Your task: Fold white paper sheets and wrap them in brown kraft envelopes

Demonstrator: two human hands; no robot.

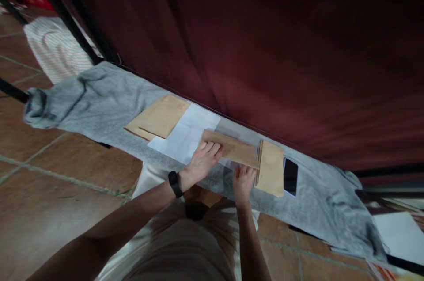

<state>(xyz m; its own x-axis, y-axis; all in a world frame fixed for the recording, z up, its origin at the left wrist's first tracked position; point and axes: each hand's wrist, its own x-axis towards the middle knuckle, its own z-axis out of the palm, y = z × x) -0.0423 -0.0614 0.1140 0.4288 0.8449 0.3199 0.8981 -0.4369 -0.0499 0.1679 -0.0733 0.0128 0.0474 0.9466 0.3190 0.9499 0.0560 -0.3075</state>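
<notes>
A brown paper envelope [236, 149] lies crosswise in front of me on the cloth-covered surface. The curled fingers of my left hand [206, 159] grip its left end, and a black band is on that wrist. At the near right corner of the same envelope, my right hand [244, 180] has its fingers closed on the edge; its fingertips are partly hidden. Just right of that hand stands a neat stack of brown envelopes [272, 168]. Farther left, more brown envelopes [162, 115] lie loosely overlapped, partly on white paper sheets [192, 128].
A phone [290, 177] lies right of the stack on the grey cloth [327, 201]. A dark red fabric [248, 51] rises along the far edge. Striped cloth [61, 47] hangs at the upper left, and white paper [399, 234] lies at the lower right. Tiled floor [66, 210] shows below.
</notes>
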